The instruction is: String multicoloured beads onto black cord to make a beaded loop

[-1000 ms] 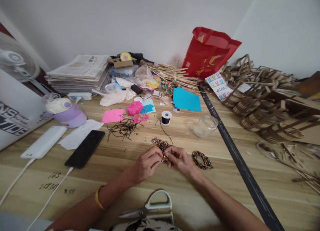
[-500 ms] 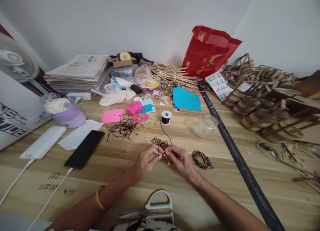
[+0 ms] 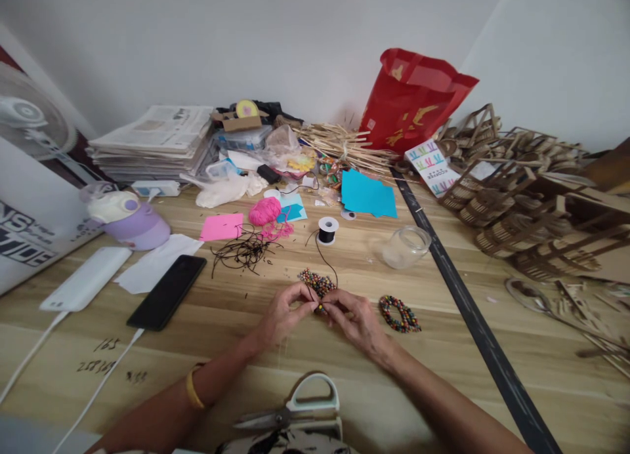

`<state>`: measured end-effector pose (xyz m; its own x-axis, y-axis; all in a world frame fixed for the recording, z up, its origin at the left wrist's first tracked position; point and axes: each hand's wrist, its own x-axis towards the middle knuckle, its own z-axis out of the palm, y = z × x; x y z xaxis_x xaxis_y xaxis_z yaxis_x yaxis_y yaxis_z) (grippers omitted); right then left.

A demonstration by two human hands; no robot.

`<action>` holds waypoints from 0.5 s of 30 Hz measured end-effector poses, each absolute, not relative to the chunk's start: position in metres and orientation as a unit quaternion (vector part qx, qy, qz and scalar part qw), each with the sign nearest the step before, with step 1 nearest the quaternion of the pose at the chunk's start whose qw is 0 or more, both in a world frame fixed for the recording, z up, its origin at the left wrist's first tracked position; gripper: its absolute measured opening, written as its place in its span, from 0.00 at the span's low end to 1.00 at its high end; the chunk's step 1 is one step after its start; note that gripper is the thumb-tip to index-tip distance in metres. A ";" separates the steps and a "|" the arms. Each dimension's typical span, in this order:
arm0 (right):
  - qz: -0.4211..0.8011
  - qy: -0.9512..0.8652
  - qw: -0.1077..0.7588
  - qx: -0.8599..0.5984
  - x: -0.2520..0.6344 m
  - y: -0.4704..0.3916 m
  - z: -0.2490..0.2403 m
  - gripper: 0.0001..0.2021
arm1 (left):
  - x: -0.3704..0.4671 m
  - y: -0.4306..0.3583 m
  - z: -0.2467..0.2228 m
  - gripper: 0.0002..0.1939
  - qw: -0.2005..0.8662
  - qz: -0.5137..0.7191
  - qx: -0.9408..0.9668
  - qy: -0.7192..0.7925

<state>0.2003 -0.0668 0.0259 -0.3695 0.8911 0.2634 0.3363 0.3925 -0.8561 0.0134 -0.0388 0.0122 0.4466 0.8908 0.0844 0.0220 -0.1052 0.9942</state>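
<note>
Beads on black cord [image 3: 319, 304] sit pinched between the left hand [image 3: 281, 316] and right hand [image 3: 355, 317], fingertips meeting mid-table, neither nearer. Just beyond lies the loose bead pile [image 3: 317, 283], and the cord runs away to the spool [image 3: 327, 230]. Fingers hide the knot itself.

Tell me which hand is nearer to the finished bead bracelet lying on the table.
Right. The right hand is just left of the bead bracelet, not touching it. The left hand is farther left, beyond the right hand, pinching the black cord with it.
</note>
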 end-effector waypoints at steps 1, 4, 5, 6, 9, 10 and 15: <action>0.355 -0.750 0.377 -0.412 0.200 -0.067 0.025 0.09 | 0.013 -0.038 0.013 0.06 0.571 0.380 0.632 0.361; 0.319 -0.771 0.375 -0.404 0.200 -0.068 0.026 0.09 | 0.014 -0.038 0.015 0.07 0.589 0.367 0.619 0.368; 0.310 -0.776 0.376 -0.400 0.200 -0.068 0.026 0.09 | 0.014 -0.038 0.015 0.08 0.595 0.362 0.615 0.370; 0.303 -0.780 0.377 -0.397 0.200 -0.068 0.026 0.09 | 0.015 -0.038 0.016 0.08 0.601 0.358 0.610 0.372; 0.296 -0.783 0.377 -0.396 0.199 -0.069 0.026 0.09 | 0.015 -0.038 0.017 0.10 0.611 0.347 0.600 0.383; 0.296 -0.783 0.376 -0.397 0.199 -0.069 0.026 0.09 | 0.016 -0.039 0.017 0.10 0.613 0.342 0.599 0.385; 0.298 -0.784 0.378 -0.392 0.199 -0.069 0.027 0.08 | 0.015 -0.038 0.017 0.09 0.608 0.332 0.613 0.380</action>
